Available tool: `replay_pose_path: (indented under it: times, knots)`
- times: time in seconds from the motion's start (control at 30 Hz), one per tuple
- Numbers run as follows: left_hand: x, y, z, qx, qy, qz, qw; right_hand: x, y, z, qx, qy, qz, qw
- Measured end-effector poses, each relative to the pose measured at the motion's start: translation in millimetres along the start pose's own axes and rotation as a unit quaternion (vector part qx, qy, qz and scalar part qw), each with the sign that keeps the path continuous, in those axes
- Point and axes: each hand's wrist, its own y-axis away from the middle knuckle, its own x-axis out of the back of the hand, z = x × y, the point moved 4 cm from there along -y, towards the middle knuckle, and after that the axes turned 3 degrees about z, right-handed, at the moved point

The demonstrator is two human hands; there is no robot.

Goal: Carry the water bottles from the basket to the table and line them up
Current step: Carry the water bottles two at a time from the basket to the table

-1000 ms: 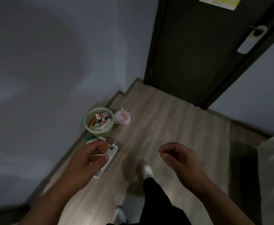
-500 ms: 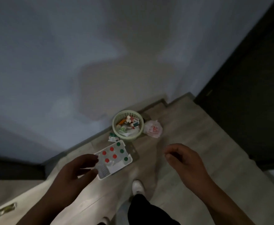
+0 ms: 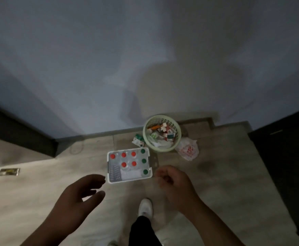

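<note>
A white rectangular basket [image 3: 129, 179] sits on the wooden floor by the wall. Upright water bottles fill it, several with red caps [image 3: 123, 155] and three with green caps [image 3: 144, 160] along its right side. My left hand [image 3: 81, 194] hovers just below and left of the basket, fingers spread and holding nothing. My right hand [image 3: 174, 181] hangs to the right of the basket with fingers loosely curled and nothing in them. No table is in view.
A round pale-green wastebasket [image 3: 178, 139] full of rubbish stands behind the basket by the wall. A small plastic bag [image 3: 187, 150] lies to its right and a crumpled packet [image 3: 138, 140] to its left. My white shoe [image 3: 145, 207] is below the basket. A dark door edge [image 3: 287, 157] lies right.
The view has swung left and down, so the basket of bottles now lies centred between my hands. Both hands have come closer to it, still holding nothing.
</note>
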Motion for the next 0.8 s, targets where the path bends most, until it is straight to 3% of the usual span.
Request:
replay_pose_path:
  times: [0.27, 0.53, 0.8]
  knots:
    - [-38.0, -30.2, -172.2, 0.058, -0.042, -0.037, 0.997, -92.2, -68.7, 132.8, -0.053, 0.082, -0.03, 0.995]
    - [-98.0, -97.4, -330.2, 0.121, -0.035, -0.009, 0.992, -170.8, -158.1, 281.3, -0.095, 0.093, -0.078, 0.988]
    - [-151.2, -207.0, -419.1, 0.093, -0.043, 0.054, 0.993, -208.3, -272.3, 341.3, 0.017, 0.105, -0.067, 0.992]
